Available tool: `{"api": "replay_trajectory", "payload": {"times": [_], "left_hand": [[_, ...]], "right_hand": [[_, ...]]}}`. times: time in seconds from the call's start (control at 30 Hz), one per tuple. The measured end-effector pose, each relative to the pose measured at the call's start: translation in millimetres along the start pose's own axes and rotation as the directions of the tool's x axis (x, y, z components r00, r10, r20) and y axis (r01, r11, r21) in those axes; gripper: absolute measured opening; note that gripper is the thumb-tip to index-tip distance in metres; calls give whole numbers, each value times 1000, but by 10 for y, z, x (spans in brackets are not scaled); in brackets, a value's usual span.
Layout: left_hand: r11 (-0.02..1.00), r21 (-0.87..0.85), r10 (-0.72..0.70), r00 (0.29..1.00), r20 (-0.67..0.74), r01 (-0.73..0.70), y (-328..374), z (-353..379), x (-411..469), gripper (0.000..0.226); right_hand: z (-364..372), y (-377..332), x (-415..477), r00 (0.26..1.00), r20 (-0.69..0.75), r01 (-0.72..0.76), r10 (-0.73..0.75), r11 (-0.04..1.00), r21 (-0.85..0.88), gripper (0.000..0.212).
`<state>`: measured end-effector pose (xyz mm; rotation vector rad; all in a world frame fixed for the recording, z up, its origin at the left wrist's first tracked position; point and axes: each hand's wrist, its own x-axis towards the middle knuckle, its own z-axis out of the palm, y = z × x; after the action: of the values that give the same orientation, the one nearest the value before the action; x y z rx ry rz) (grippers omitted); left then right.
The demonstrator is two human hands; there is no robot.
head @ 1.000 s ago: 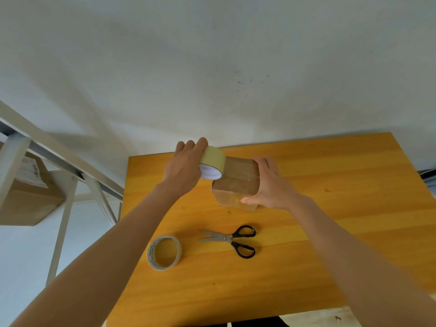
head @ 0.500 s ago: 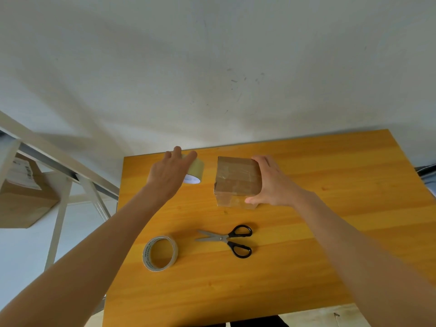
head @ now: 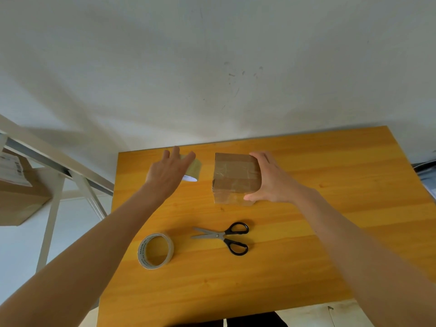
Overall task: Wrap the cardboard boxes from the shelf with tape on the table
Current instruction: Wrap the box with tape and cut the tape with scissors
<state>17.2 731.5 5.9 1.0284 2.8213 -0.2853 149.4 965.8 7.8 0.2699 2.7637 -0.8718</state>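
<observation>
A small cardboard box (head: 232, 175) wrapped in glossy tape stands on the wooden table (head: 330, 220), near its far edge. My right hand (head: 271, 180) grips the box's right side, thumb at the near corner and fingers along the far edge. Left of the box a brown tape roll (head: 196, 166) rests on the table. My left hand (head: 165, 175) hovers over that roll with fingers spread and straight, covering most of it. I cannot tell whether the fingers touch the roll.
A clear tape roll (head: 155, 251) lies flat near the table's left front. Black-handled scissors (head: 224, 237) lie beside it, blades pointing left. A white metal shelf (head: 54, 159) stands to the left, holding another cardboard box (head: 18, 201). A white wall runs behind the table.
My left hand carried the brown tape roll off the box to the left, set it on the table and opened its fingers. My right hand stayed on the box.
</observation>
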Motion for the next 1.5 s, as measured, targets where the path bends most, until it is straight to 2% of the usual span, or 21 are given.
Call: {"api": "replay_trajectory", "payload": {"times": [0.33,0.5,0.57,0.7,0.8,0.87,0.93,1.0,1.07,1.23,1.4,1.5], "left_hand": [[999,29,28,1000,9,-29,46,185,-24,59],[990,48,134,990,-33,-132,-5,235,-22,53],[986,25,166,985,-50,-165,-18,240,-29,67],[975,89,205,978,-26,-202,-57,197,-90,103],[980,-36,196,980,-46,-198,-64,154,-124,97],[970,-156,182,983,-25,-184,-49,112,-133,73],[940,-299,188,981,55,-164,-24,66,-128,54],[893,-439,177,975,136,-101,-13,28,-134,48],[849,-525,158,976,152,-56,-23,27,-134,50],[797,-603,143,978,154,-21,-68,6,-150,70],[781,-621,178,977,118,-67,-57,-16,-142,72],[781,-623,168,978,124,-55,-47,-33,-147,69]], "right_hand": [[-35,17,33,999,44,-16,16,1000,2,111],[-127,32,76,996,86,-1,4,999,-38,113],[-144,27,87,996,91,2,3,998,-58,113],[-151,19,96,995,104,14,-3,994,-106,114],[-159,-2,87,993,115,8,9,990,-143,118],[-151,-35,67,996,92,2,16,981,-194,119],[-119,-100,36,999,46,13,0,961,-276,120],[-57,-195,-15,999,13,43,-41,941,-336,123],[20,-308,-86,995,-13,83,-96,921,-381,123],[345,-428,-324,944,-137,193,-299,841,-505,98],[949,-363,-646,842,-84,398,-532,719,-570,48],[1243,-247,-737,872,-42,388,-488,741,-548,34]]}}
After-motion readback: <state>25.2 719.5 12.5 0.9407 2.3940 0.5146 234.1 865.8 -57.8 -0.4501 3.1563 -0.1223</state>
